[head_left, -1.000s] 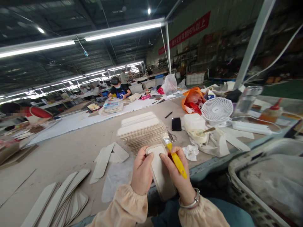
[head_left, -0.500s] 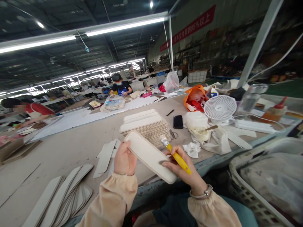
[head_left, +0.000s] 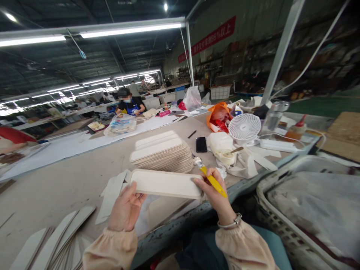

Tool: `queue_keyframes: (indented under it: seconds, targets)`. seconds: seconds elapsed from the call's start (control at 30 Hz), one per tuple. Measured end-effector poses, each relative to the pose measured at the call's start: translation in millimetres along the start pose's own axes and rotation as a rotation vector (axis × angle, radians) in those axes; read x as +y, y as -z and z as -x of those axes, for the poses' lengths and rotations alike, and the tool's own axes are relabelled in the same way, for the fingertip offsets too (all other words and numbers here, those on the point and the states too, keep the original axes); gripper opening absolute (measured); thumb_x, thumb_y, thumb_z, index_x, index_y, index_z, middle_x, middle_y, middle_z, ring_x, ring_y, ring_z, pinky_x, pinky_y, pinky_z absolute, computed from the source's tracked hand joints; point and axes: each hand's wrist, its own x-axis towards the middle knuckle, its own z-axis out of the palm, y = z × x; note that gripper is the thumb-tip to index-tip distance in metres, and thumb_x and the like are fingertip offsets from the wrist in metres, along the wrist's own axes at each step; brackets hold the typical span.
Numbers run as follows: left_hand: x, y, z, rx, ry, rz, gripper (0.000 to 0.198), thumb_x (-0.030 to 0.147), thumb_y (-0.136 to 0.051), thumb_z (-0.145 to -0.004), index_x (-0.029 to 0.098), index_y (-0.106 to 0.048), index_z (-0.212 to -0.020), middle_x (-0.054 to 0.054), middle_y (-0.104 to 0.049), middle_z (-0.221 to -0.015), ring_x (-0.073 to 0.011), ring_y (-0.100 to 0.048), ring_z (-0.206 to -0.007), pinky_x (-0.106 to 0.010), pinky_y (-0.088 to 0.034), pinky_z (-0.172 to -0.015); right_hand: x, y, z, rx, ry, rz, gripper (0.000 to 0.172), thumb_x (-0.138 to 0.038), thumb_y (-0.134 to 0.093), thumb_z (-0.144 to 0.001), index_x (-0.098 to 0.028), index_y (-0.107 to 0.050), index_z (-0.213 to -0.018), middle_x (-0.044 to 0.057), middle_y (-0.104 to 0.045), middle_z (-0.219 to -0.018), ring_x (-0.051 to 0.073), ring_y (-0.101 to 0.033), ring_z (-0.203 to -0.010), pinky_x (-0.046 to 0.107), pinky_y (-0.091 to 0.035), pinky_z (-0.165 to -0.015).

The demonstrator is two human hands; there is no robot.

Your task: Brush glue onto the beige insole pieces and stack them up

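A long off-white panel with rounded corners [head_left: 165, 183] is held level above the table's near edge. My left hand [head_left: 126, 206] grips its left end, thumb on top and fingers beneath. At the right end, my right hand [head_left: 215, 191] pinches the panel and also carries a yellow-handled brush [head_left: 215, 182], its bristles pointing away from me and coated in something whitish. Just behind the panel rises a stack of similar panels [head_left: 165, 157]. Loose pale strips [head_left: 111, 198] lie to the left of my left hand, and more are fanned out [head_left: 60, 240] at lower left.
Right of the stack are a phone [head_left: 201, 144], a tub with a stick [head_left: 226, 155], a white fan [head_left: 244, 127], an orange bag [head_left: 219, 116] and a bottle [head_left: 275, 116]. A white plastic basket [head_left: 270, 206] stands at the table's right. A co-worker [head_left: 131, 103] sits across the table.
The panel has turned from a steep slant to nearly level, its right end rising. My left hand has moved down and left. The camera view has swung to the right.
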Motion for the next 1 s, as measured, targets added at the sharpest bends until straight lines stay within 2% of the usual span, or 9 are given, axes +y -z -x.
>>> queue_keyframes:
  seconds: [0.13, 0.3, 0.37, 0.43, 0.53, 0.6, 0.77, 0.9, 1.0]
  targets:
    - [-7, 17.0, 7, 0.013, 0.096, -0.054, 0.016, 0.006, -0.057, -0.083, 0.017, -0.067, -0.087, -0.001, -0.074, -0.082, -0.0103, -0.065, -0.059, -0.021, -0.057, -0.051, 1, 1, -1, 0.019, 0.016, 0.0, 0.043, -0.036, -0.075, -0.073, -0.027, -0.036, -0.087, -0.006, -0.059, -0.075, 0.013, -0.054, -0.063, 0.025, -0.043, -0.058]
    - [-14, 27.5, 8, 0.147, 0.063, 0.001, 0.024, 0.003, -0.047, -0.089, 0.016, -0.067, -0.084, 0.001, -0.074, -0.078, -0.0092, -0.068, -0.064, -0.022, -0.061, -0.06, 3, 0, 1, -0.12, -0.041, 0.016, 0.049, -0.035, -0.078, -0.071, -0.027, -0.034, -0.091, 0.0, -0.065, -0.101, 0.012, -0.059, -0.069, 0.026, -0.047, -0.062]
    - [-17, 30.6, 8, 0.17, 0.043, 0.032, 0.027, 0.004, -0.045, -0.091, 0.016, -0.067, -0.084, 0.001, -0.074, -0.078, -0.0083, -0.068, -0.065, -0.021, -0.061, -0.062, 4, -1, 2, -0.156, -0.055, 0.011, 0.049, -0.033, -0.077, -0.071, -0.027, -0.033, -0.092, -0.002, -0.062, -0.101, 0.012, -0.059, -0.07, 0.026, -0.047, -0.062]
    - [-19, 33.7, 8, 0.172, 0.031, 0.051, 0.028, 0.003, -0.044, -0.091, 0.017, -0.067, -0.084, 0.001, -0.074, -0.079, -0.0078, -0.068, -0.065, -0.021, -0.061, -0.063, 5, -2, 3, -0.156, -0.042, 0.04, 0.046, -0.032, -0.076, -0.072, -0.027, -0.035, -0.092, -0.005, -0.058, -0.089, 0.01, -0.055, -0.066, 0.024, -0.045, -0.059]
    - [-21, 37.8, 12, 0.114, 0.065, 0.048, 0.022, 0.004, -0.051, -0.087, 0.017, -0.068, -0.087, -0.001, -0.075, -0.084, -0.0099, -0.069, -0.07, -0.023, -0.061, -0.066, 6, -2, 3, -0.082, 0.031, 0.166, 0.039, -0.031, -0.074, -0.075, -0.026, -0.038, -0.09, -0.009, -0.042, -0.069, 0.009, -0.042, -0.057, 0.022, -0.036, -0.053]
    - [-20, 39.9, 15, 0.053, 0.109, 0.037, 0.016, 0.009, -0.059, -0.083, 0.018, -0.069, -0.092, -0.003, -0.075, -0.09, -0.0131, -0.07, -0.076, -0.026, -0.061, -0.068, 4, -3, 4, -0.028, 0.068, 0.227, 0.036, -0.032, -0.073, -0.076, -0.026, -0.039, -0.089, -0.009, -0.036, -0.064, 0.009, -0.036, -0.055, 0.023, -0.033, -0.051]
    - [-14, 46.8, 18, -0.026, 0.124, -0.046, 0.03, 0.034, -0.075, -0.072, 0.019, -0.07, -0.098, -0.005, -0.073, -0.101, -0.0179, -0.068, -0.084, -0.028, -0.059, -0.066, -9, -6, 8, 0.02, 0.053, 0.281, 0.036, -0.038, -0.072, -0.076, -0.027, -0.039, -0.086, -0.008, -0.034, -0.063, 0.012, -0.036, -0.054, 0.026, -0.032, -0.05]
    - [-12, 56.7, 17, -0.076, 0.071, -0.228, 0.029, 0.04, -0.077, -0.07, 0.018, -0.073, -0.088, -0.005, -0.072, -0.085, -0.0168, -0.064, -0.074, -0.026, -0.055, -0.061, -17, -6, 8, 0.056, 0.085, 0.362, 0.038, -0.043, -0.071, -0.075, -0.027, -0.038, -0.085, -0.007, -0.033, -0.063, 0.014, -0.036, -0.053, 0.028, -0.034, -0.05]
    - [-9, 62.6, 14, -0.123, -0.034, -0.34, 0.025, 0.044, -0.072, -0.073, 0.019, -0.072, -0.077, -0.003, -0.065, -0.071, -0.0146, -0.055, -0.063, -0.022, -0.048, -0.051, -23, -11, 2, 0.105, 0.158, 0.5, 0.036, -0.047, -0.067, -0.077, -0.027, -0.039, -0.085, -0.004, -0.04, -0.069, 0.015, -0.041, -0.059, 0.029, -0.038, -0.055]
